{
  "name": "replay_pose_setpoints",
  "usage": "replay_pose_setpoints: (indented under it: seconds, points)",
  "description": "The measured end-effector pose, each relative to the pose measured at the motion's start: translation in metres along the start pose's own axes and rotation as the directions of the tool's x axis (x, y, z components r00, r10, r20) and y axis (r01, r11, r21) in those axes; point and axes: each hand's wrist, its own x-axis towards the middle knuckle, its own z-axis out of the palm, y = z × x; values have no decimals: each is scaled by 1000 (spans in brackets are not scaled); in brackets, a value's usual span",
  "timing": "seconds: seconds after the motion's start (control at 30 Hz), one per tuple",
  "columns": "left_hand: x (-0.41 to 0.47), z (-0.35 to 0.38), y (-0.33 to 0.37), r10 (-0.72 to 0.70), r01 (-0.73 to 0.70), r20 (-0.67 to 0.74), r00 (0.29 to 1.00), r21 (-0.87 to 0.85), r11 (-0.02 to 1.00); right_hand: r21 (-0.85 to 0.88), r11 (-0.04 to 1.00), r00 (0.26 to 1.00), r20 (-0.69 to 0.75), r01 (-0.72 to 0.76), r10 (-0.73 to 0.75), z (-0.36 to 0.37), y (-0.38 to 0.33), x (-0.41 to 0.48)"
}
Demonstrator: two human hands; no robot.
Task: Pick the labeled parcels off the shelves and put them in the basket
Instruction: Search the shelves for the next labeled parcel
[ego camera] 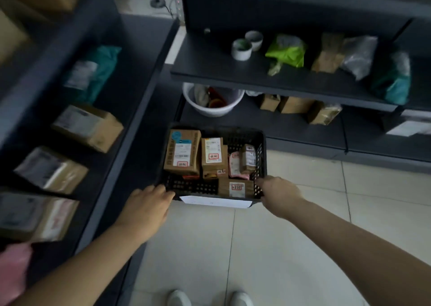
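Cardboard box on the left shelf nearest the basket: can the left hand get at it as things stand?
Probably yes. The cardboard box lies at the open front of the left shelf with nothing before it; the left hand, at the basket corner, holds no parcel.

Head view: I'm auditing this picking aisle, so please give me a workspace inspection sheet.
Surface: pale tiled floor; dark shelves left and ahead.
Job's things: black basket holds several labeled parcels; more boxes on the left shelf.
Clutter: white bucket, two white cups, green bag.
Hands: right hand grips the basket's rim; left hand at its near-left corner, grip unclear.
Cables: one cable at top.
Surroundings: person's shoes.
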Motion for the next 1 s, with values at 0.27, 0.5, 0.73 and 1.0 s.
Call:
replay_pose_setpoints:
  seconds: [0.27, 0.5, 0.73, 1.0]
  points:
    - [-183, -113, -34, -239, 235, -186, 953, -41, 971, -129, 966, 970, -63, 225, -235, -111, -65, -106]
    - [-332, -121, 12, -585, 572, -239, 775, -129, 810, -239, 838, 837, -137, 491, -529, -153, -134, -175]
    - [-480, -134, 87, -807, 801, -172, 565, -116, 587, -342, 638, 642, -120, 690, -758, -171, -196, -264]
    - [-652, -146, 139, -945, 952, -141, 296, -35, 304, -462, 404, 428, -57, 790, -902, -149, -274, -380]
